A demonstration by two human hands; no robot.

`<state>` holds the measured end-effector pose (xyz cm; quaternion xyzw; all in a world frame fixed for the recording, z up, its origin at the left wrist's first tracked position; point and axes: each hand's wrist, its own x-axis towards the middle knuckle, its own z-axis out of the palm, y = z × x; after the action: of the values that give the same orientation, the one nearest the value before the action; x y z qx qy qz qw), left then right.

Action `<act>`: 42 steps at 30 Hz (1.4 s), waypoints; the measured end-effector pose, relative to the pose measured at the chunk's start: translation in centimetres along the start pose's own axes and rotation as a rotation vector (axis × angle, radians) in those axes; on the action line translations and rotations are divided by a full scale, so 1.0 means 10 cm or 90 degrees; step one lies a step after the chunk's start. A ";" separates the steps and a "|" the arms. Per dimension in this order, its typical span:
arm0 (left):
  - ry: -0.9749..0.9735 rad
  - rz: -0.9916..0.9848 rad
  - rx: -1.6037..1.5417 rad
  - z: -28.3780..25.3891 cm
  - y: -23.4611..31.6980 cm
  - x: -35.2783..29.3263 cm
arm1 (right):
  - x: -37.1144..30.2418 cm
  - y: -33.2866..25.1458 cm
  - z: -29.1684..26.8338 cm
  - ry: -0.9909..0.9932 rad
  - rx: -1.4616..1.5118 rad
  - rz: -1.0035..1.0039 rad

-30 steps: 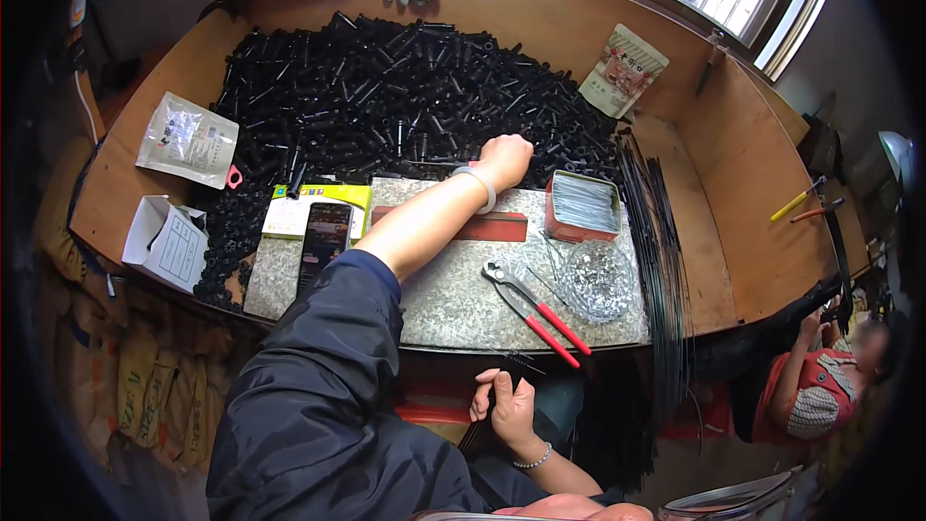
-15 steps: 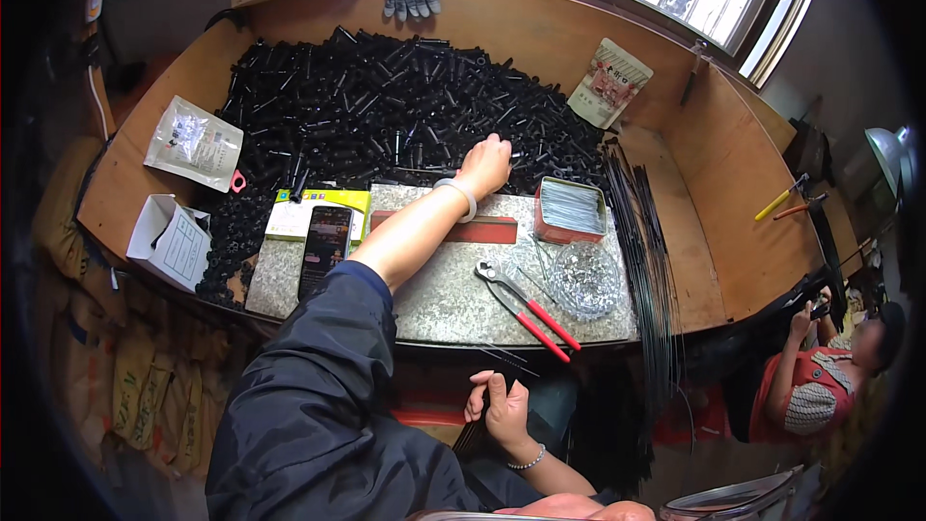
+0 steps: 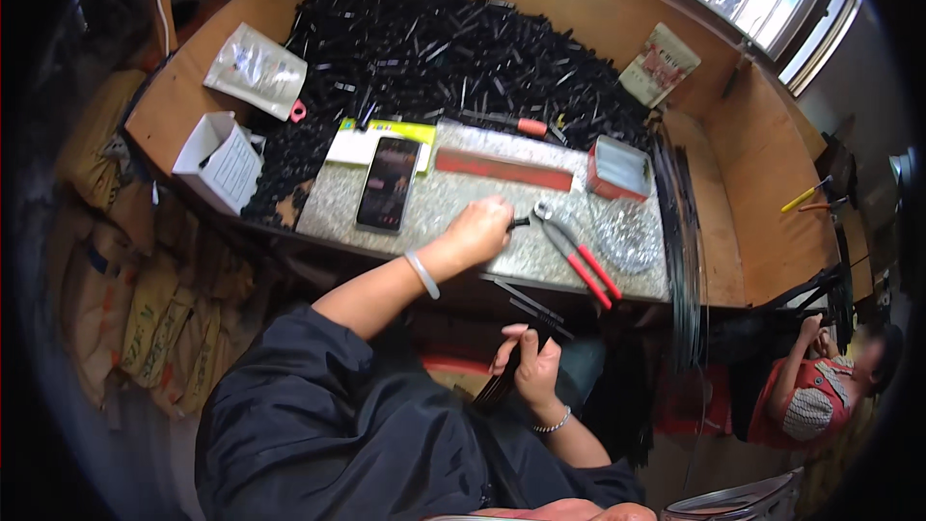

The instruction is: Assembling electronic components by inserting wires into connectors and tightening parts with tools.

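Observation:
My left hand [image 3: 482,230], wearing a pale bangle, is closed above the front of the speckled work slab [image 3: 321,205]. A short black tubular piece [image 3: 520,223] sticks out from its fingertips. Lower down, in front of the slab's edge, my right hand [image 3: 537,365] is closed around a bundle of thin dark wires [image 3: 496,388]; the ends of some fan out above the fingers. Red-handled pliers [image 3: 580,257] lie on the slab just right of my left hand. A phone [image 3: 388,183] rests to its left, beside a red bar-shaped strip [image 3: 503,170].
Behind the slab lies a large heap of black tubular pieces [image 3: 424,48], with a red-handled tool [image 3: 531,125] at its front. A red tin [image 3: 617,170] and a clear dish [image 3: 632,236] stand right. Long dark wires [image 3: 683,260] hang over the edge. A co-worker [image 3: 810,381] sits at right.
My left hand has drawn back from the heap to the slab's front, now with a black tubular piece. The right hand has risen slightly in view, and the view itself has shifted.

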<state>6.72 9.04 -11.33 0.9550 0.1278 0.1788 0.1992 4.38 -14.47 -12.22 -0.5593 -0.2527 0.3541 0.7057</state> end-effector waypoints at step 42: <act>-0.132 -0.327 -1.172 -0.47 0.30 -1.19 | -0.13 0.13 0.25 -0.054 -0.003 0.018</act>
<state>-5.37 4.20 -9.49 0.3781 0.1243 0.0747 0.9143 1.39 -13.78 -12.83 -0.5490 -0.2754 0.3867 0.6879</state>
